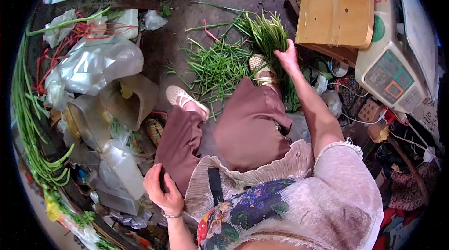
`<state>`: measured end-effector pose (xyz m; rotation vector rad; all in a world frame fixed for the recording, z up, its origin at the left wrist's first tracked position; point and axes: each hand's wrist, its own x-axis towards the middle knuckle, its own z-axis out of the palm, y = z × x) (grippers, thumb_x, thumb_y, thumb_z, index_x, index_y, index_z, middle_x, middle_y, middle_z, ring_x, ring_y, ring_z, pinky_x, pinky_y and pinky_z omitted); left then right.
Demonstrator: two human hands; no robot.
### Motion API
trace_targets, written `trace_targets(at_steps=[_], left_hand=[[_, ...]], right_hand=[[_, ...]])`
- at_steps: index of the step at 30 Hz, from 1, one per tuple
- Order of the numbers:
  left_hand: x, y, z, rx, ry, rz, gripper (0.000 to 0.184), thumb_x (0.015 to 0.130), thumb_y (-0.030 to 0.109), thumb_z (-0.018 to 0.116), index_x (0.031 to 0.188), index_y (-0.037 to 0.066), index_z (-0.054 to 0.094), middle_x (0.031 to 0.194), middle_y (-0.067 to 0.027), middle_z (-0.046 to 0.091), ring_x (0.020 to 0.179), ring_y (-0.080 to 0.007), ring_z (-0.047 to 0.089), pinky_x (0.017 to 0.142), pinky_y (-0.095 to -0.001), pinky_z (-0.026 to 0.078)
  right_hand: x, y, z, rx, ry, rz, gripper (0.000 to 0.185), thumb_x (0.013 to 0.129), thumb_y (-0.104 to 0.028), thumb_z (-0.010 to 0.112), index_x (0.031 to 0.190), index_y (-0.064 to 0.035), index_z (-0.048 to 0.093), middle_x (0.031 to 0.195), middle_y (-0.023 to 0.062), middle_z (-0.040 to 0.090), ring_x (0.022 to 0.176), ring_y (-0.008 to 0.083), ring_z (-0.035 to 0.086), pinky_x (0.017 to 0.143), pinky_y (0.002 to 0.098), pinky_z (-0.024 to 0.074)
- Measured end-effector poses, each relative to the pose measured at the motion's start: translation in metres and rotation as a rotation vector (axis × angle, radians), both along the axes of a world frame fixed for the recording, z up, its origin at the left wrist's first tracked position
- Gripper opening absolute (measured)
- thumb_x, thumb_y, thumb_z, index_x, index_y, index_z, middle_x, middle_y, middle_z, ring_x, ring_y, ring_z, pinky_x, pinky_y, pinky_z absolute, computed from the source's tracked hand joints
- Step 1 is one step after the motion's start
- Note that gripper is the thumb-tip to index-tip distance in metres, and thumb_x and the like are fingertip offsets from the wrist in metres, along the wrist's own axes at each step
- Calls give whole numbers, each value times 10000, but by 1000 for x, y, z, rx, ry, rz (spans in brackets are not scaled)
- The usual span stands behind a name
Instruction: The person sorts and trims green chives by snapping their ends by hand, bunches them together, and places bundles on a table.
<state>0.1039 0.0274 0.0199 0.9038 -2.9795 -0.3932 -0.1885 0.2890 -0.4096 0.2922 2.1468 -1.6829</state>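
Observation:
Low in front of me, beside my shoe, my right hand [286, 57] is closed around a bunch of chives [266, 32], thin green stalks with pale ends pointing up. Loose cut green pieces [217, 65] lie spread on the ground between my feet, left of that bunch. My left hand [163, 191] hovers by my left knee, fingers loosely bent and thumb apart, with nothing visible in it.
A wooden stool or box [334, 9] and a weighing scale [390, 77] stand at the right. Plastic bags [100, 63], red ties [51, 65] and containers [124, 166] crowd the left. Long green stalks [35, 124] hang along the left edge.

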Motion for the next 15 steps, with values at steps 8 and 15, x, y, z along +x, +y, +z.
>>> trace_targets(at_steps=[8,15], left_hand=[[2,1,1,-3,13,20,261,825,5,580,1081,-5,629,1055,-167,641,995,-343,593,917,-406,433],[-1,-1,1,3,34,-7,242,845,1,581,1083,-10,626,1060,-160,644,997,-323,599,913,-390,443]], right_hand=[[-13,-22,63,337,179,46,485,703,-7,715,1144,6,515,979,225,663,951,364,647,831,390,509],[17,-3,83,347,143,24,452,738,-148,755,1127,-60,543,999,157,675,919,292,661,815,379,499]])
